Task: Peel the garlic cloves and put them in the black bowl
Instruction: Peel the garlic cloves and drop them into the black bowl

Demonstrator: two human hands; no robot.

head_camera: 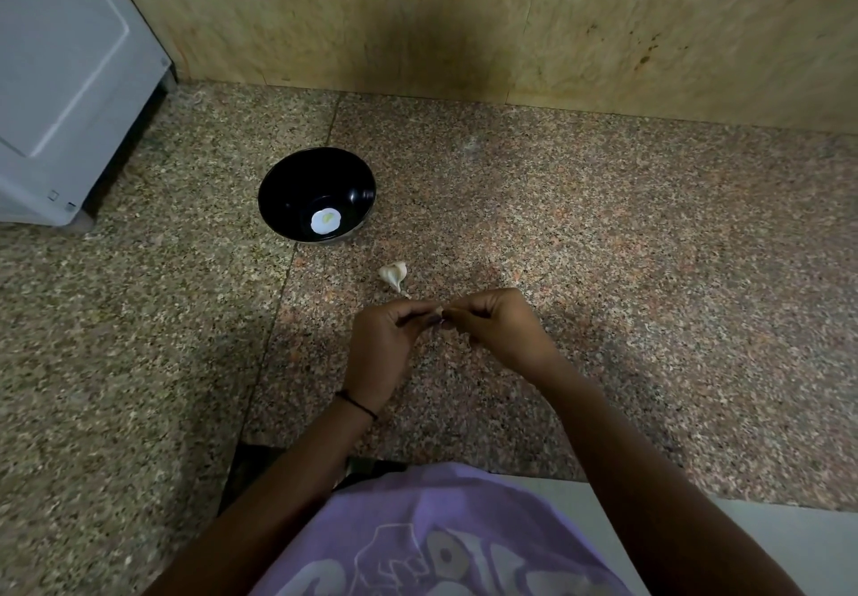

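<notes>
A black bowl [317, 193] stands on the speckled granite counter, left of centre; a white round sticker shows on its bottom and I see no cloves inside. A white piece of garlic [393, 274] lies on the counter just past my hands. My left hand [380, 349] and my right hand [497, 326] meet fingertip to fingertip below it, both pinching a small garlic clove [438, 312] that their fingers mostly hide.
A white appliance [69, 84] stands at the back left, close to the bowl. A beige tiled wall [464, 14] closes off the far side of the counter. The counter's near edge [464, 474] runs just in front of my purple shirt.
</notes>
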